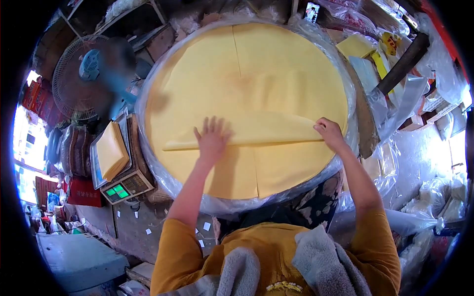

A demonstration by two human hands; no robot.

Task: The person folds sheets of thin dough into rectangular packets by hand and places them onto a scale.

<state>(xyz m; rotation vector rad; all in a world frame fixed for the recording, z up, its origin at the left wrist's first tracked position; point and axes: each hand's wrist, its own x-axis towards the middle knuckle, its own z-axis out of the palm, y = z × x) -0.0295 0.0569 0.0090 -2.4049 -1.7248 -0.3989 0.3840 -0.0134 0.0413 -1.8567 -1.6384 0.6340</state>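
Large thin yellow sheets (207, 64) cover a round table whose rim is wrapped in clear plastic (165, 185). The near part of the top sheet is folded over, with its folded edge (276, 142) running across the table. My left hand (213, 139) lies on the left part of this fold, fingers spread and slightly blurred, holding nothing. At the right end of the fold, my right hand (330, 132) has its fingers closed on the sheet's edge.
Left of the table, a scale (126, 188) with a green display carries a tray of folded yellow sheets (112, 150). A fan (79, 74) stands at the upper left. Plastic bags (395, 108) and a dark bar (405, 63) are on the right.
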